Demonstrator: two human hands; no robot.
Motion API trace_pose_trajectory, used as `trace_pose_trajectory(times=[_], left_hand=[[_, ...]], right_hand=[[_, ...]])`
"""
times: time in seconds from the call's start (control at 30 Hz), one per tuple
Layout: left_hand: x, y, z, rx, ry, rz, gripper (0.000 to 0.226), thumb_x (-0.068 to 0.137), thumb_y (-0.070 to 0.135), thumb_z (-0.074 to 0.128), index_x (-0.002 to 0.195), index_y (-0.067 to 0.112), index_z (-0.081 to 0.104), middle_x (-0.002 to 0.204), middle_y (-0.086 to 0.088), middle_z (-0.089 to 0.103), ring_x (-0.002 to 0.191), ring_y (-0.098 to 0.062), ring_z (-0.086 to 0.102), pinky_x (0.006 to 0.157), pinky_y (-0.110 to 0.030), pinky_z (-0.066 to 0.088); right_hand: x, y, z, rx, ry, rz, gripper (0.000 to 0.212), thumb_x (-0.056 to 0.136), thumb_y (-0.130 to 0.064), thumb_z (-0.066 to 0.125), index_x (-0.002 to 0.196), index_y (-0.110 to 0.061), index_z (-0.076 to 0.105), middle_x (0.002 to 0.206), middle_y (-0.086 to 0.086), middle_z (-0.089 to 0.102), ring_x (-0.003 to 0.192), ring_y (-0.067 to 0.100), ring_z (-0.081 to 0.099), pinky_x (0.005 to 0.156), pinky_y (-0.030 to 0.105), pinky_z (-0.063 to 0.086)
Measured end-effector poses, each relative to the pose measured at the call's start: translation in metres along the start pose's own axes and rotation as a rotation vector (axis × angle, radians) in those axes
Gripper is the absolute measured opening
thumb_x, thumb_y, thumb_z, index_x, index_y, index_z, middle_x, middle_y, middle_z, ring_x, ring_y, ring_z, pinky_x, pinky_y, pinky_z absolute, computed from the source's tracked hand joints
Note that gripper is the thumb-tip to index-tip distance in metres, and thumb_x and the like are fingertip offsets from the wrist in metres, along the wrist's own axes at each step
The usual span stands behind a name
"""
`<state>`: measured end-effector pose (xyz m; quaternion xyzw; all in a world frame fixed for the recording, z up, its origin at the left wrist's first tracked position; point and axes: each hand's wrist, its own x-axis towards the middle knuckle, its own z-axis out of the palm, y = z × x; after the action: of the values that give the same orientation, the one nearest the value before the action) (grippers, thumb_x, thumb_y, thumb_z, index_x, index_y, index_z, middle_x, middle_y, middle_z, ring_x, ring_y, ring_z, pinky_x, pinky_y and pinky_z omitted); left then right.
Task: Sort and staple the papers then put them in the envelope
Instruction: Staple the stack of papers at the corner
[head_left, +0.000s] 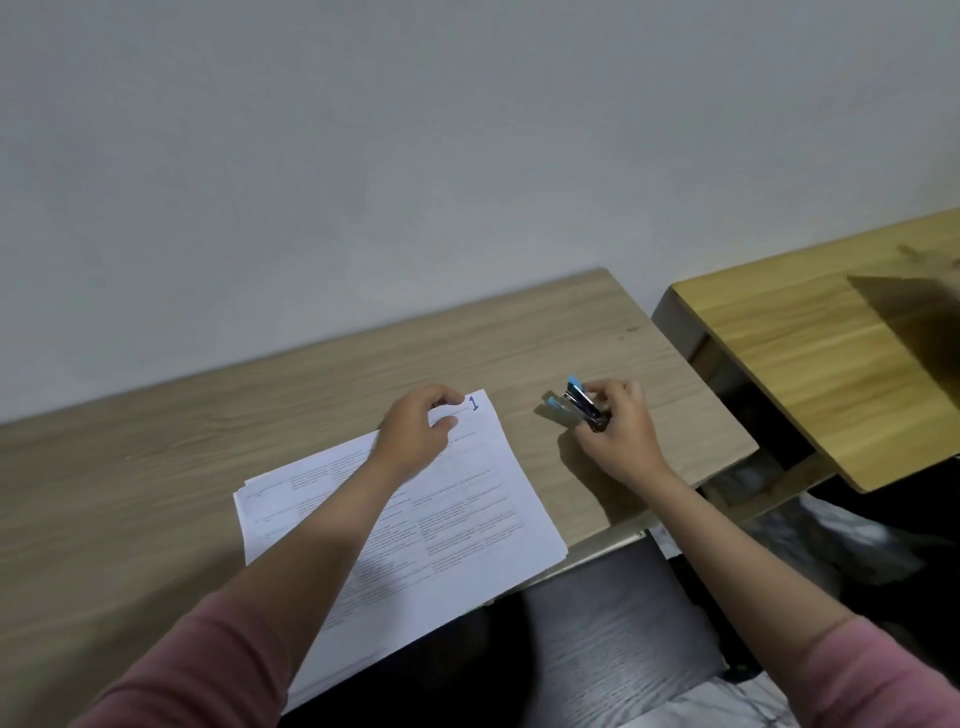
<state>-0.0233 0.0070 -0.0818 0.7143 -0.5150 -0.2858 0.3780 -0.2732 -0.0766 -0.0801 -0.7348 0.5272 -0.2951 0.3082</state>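
A stack of printed white papers (467, 509) lies on the wooden desk (156, 467), its near end hanging over the desk's front edge. The top sheet bears a handwritten blue "1" at its far corner. My left hand (415, 431) rests on that far corner, with thumb and forefinger pinching the sheets' edge. To the right of the stack, my right hand (618, 431) holds a small blue and black stapler (576, 405) just above the desk, jaws pointing left toward the papers. No envelope can be made out for certain.
A second, yellower wooden table (810, 353) stands to the right across a narrow gap, with a dark brownish flat thing (919, 317) on it. A plain wall runs behind the desk. A dark chair seat (613, 634) shows below the desk's front edge.
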Motion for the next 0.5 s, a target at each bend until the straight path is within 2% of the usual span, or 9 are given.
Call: trace_pose_trajectory(times=[0.1, 0.2, 0.23, 0.3, 0.37, 0.43, 0.5], left_hand=[[0.001, 0.003, 0.005, -0.058, -0.008, -0.024, 0.023, 0.085, 0.005, 0.064, 0.095, 0.026, 0.068, 0.098, 0.025, 0.063, 0.087, 0.007, 0.056, 0.068, -0.028, 0.046], [0.003, 0.01, 0.008, -0.075, -0.01, -0.01, 0.021, 0.085, 0.005, 0.065, 0.092, 0.024, 0.069, 0.094, 0.024, 0.064, 0.078, 0.01, 0.055, 0.067, -0.018, 0.043], [0.004, 0.013, 0.009, -0.072, -0.001, 0.001, 0.019, 0.085, 0.006, 0.065, 0.091, 0.024, 0.069, 0.094, 0.023, 0.065, 0.078, 0.011, 0.054, 0.07, -0.013, 0.042], [0.005, 0.018, 0.011, -0.076, 0.011, 0.012, 0.018, 0.085, 0.008, 0.066, 0.088, 0.025, 0.069, 0.093, 0.019, 0.066, 0.075, 0.011, 0.054, 0.072, -0.006, 0.039], [0.007, 0.021, 0.012, -0.084, 0.005, 0.007, 0.017, 0.085, 0.008, 0.066, 0.086, 0.024, 0.07, 0.091, 0.019, 0.066, 0.072, 0.01, 0.054, 0.071, -0.007, 0.039], [0.009, 0.023, 0.013, -0.082, -0.002, 0.008, 0.017, 0.084, 0.008, 0.067, 0.085, 0.024, 0.07, 0.09, 0.02, 0.066, 0.07, 0.009, 0.054, 0.071, -0.011, 0.039], [0.009, 0.025, 0.012, -0.065, -0.009, 0.019, 0.016, 0.084, 0.008, 0.068, 0.085, 0.025, 0.071, 0.09, 0.017, 0.067, 0.071, 0.01, 0.054, 0.07, -0.01, 0.039]], right_hand=[[0.003, -0.007, -0.001, 0.035, -0.144, -0.069, 0.039, 0.075, -0.004, 0.061, 0.11, -0.017, 0.048, 0.103, 0.0, 0.052, 0.077, 0.012, 0.05, 0.068, 0.022, 0.038], [0.009, -0.015, 0.0, 0.107, -0.274, -0.079, 0.042, 0.08, 0.0, 0.058, 0.113, -0.019, 0.039, 0.084, 0.006, 0.062, 0.066, 0.023, 0.053, 0.063, 0.028, 0.04], [0.011, -0.017, 0.001, 0.112, -0.303, -0.078, 0.045, 0.081, 0.0, 0.059, 0.116, -0.019, 0.039, 0.081, 0.005, 0.061, 0.067, 0.023, 0.054, 0.065, 0.027, 0.041], [0.016, -0.02, 0.003, 0.089, -0.348, -0.067, 0.046, 0.082, -0.005, 0.062, 0.121, -0.021, 0.043, 0.089, 0.006, 0.063, 0.079, 0.021, 0.059, 0.075, 0.026, 0.046], [0.021, -0.022, 0.006, 0.086, -0.385, -0.025, 0.042, 0.085, -0.021, 0.065, 0.123, -0.025, 0.048, 0.095, 0.006, 0.063, 0.085, 0.014, 0.06, 0.078, 0.021, 0.046], [0.024, -0.024, 0.009, 0.09, -0.419, -0.004, 0.038, 0.087, -0.032, 0.061, 0.124, -0.025, 0.052, 0.094, 0.004, 0.064, 0.079, 0.007, 0.058, 0.072, 0.016, 0.043], [0.028, -0.024, 0.011, 0.053, -0.443, -0.021, 0.036, 0.091, -0.037, 0.054, 0.125, -0.024, 0.055, 0.1, -0.001, 0.066, 0.083, 0.005, 0.059, 0.075, 0.018, 0.044]])
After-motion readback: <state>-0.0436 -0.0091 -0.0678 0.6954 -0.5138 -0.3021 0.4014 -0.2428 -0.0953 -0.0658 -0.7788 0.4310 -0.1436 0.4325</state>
